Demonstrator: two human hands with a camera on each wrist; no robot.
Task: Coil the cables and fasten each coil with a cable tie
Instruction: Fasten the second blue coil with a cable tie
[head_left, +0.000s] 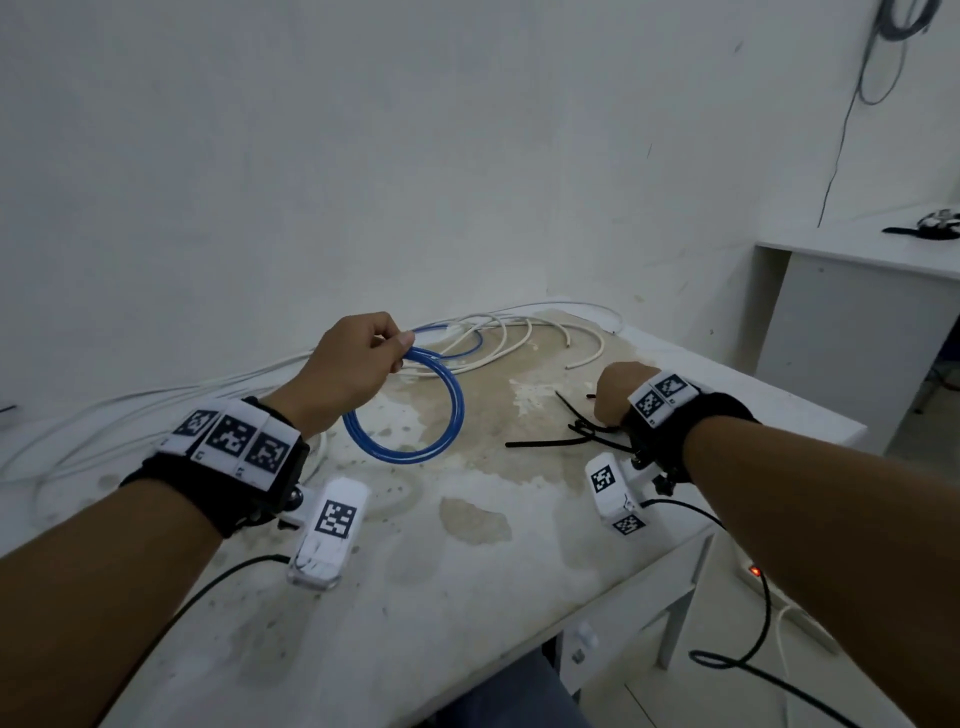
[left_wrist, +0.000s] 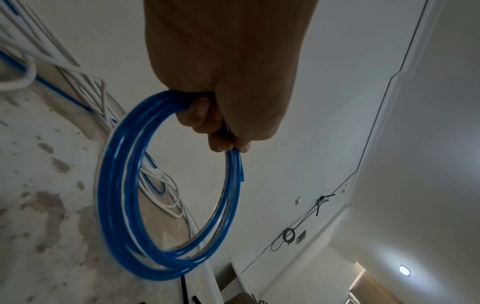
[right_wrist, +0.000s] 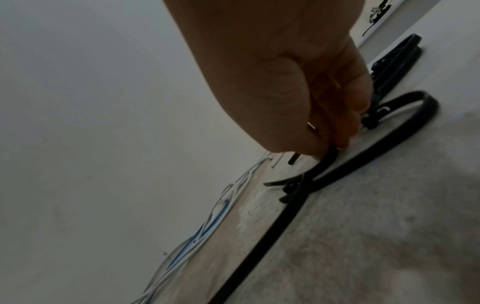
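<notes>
My left hand (head_left: 384, 353) holds a coil of blue cable (head_left: 459, 402) by its top, just above the stained white table (head_left: 467, 597). In the left wrist view the fingers (left_wrist: 218, 144) curl round the blue coil (left_wrist: 114, 185), which hangs as a ring of several turns. My right hand (head_left: 605, 400) is down on the table at the right among loose black cable ties (head_left: 545, 443). Its fingertips (right_wrist: 314, 152) pinch one black cable tie (right_wrist: 322, 164); a longer tie (right_wrist: 259, 246) lies crossed under it.
Loose white cables (head_left: 519, 338) and another blue cable (head_left: 475, 340) sprawl along the table's far edge by the wall. A dark coil (right_wrist: 400, 59) lies beyond my right hand. A side desk (head_left: 857, 260) stands at the right, and a power strip (head_left: 756, 571) lies on the floor.
</notes>
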